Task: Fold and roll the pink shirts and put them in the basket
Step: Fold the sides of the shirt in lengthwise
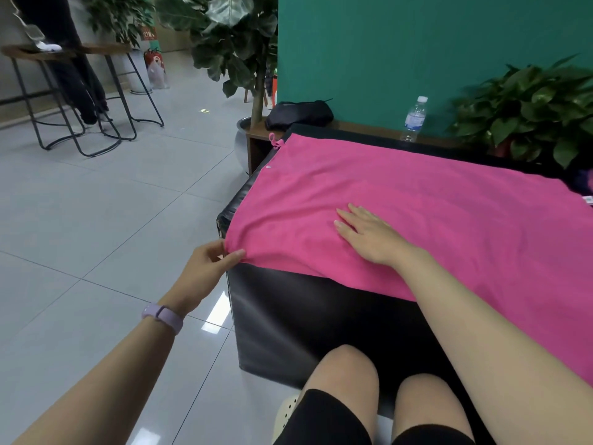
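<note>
Head view: left grip [210, 263] pinches pink shirt [417, 200] corner; right grip [365, 234] spread flat atop.

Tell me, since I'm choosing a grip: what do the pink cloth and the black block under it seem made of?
The pink shirt looks like soft, matte knit or terry fabric: fuzzy and draping limply. The black block looks like smooth faux leather or vinyl: it shows a dull sheen.

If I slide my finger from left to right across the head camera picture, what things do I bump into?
Bar stools → purple wristband → left hand pinching the pink cloth's corner → right hand flat on the pink cloth → water bottle → leafy potted plant.
</note>
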